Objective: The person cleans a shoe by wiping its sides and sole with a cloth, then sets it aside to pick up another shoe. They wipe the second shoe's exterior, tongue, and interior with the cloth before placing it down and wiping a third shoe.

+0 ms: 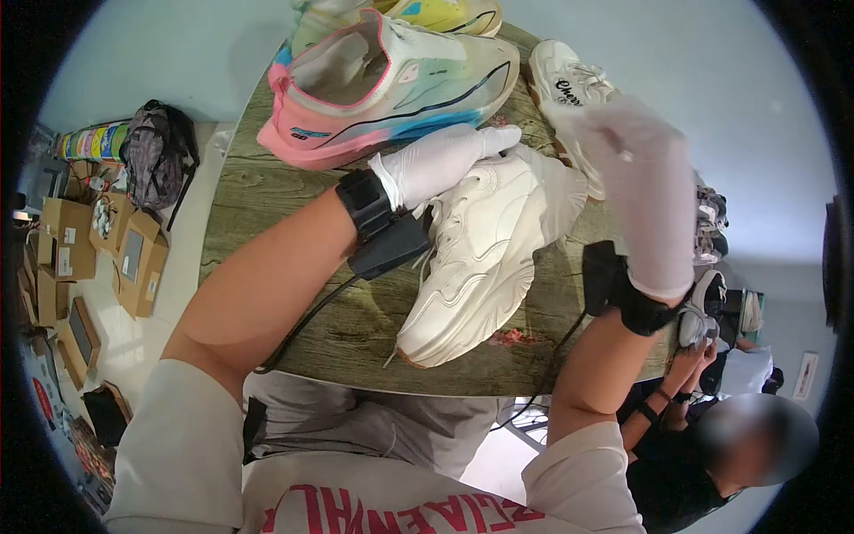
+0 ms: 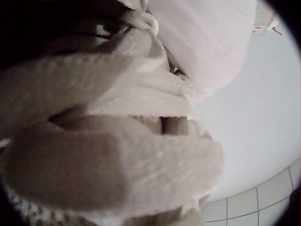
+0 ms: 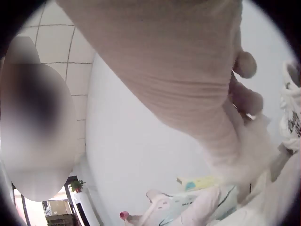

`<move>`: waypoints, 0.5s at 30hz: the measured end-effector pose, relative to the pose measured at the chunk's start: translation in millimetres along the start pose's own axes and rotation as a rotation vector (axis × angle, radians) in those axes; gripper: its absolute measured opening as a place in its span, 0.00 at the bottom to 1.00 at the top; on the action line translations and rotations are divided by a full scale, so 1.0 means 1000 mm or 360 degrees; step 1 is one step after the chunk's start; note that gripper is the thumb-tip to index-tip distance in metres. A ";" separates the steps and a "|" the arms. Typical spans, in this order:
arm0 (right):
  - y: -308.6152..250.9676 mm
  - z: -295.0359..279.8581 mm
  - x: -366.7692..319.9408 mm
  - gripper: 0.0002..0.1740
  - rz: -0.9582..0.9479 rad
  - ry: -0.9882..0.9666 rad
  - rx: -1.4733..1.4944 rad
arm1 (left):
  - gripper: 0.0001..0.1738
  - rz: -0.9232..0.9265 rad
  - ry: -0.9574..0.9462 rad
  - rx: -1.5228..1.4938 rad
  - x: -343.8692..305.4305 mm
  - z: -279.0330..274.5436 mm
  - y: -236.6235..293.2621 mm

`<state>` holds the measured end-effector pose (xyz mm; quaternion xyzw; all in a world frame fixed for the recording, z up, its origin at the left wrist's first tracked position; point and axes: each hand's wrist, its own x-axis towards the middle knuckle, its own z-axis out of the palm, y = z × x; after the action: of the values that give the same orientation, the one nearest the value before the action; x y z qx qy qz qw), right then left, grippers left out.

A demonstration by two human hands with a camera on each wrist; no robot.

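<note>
A chunky white sneaker (image 1: 476, 236) is tilted over the table in front of me, its laces toward my left arm. My gloved left hand (image 1: 445, 160) holds it at its upper end, and the fingers are partly hidden. The left wrist view shows the sneaker's laces and tongue (image 2: 136, 94) up close beside the gloved hand. Above the table at the right, my gloved right hand (image 1: 645, 182) is raised with bent fingers and blurred. In the right wrist view its fingertips pinch a soft, white, tissue-like wad (image 3: 256, 146).
A large pastel running shoe (image 1: 391, 89) stands behind the sneaker, with a yellow one (image 1: 445, 13) beyond. Another white sneaker (image 1: 569, 89) with black lettering lies at the back right. Cardboard boxes (image 1: 67, 236) and a backpack (image 1: 158, 156) are on the left floor. A person (image 1: 685, 445) sits at right.
</note>
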<state>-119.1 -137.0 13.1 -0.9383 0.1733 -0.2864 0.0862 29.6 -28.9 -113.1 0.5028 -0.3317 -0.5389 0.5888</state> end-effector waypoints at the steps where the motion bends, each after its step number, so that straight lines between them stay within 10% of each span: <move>1: 0.011 0.009 0.000 0.08 -0.0066 -0.0166 0.0027 | 0.31 0.0003 -0.0003 0.0002 0.004 -0.002 -0.004; 15: 0.001 0.004 -0.015 0.09 0.0036 -0.1083 0.0529 | 0.40 -0.0005 0.0182 0.0163 0.000 -0.001 -0.001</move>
<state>-128.4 -131.8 2.5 -0.9511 0.0963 0.0183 0.2929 29.8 -28.8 -114.5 0.5628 -0.3240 -0.4925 0.5795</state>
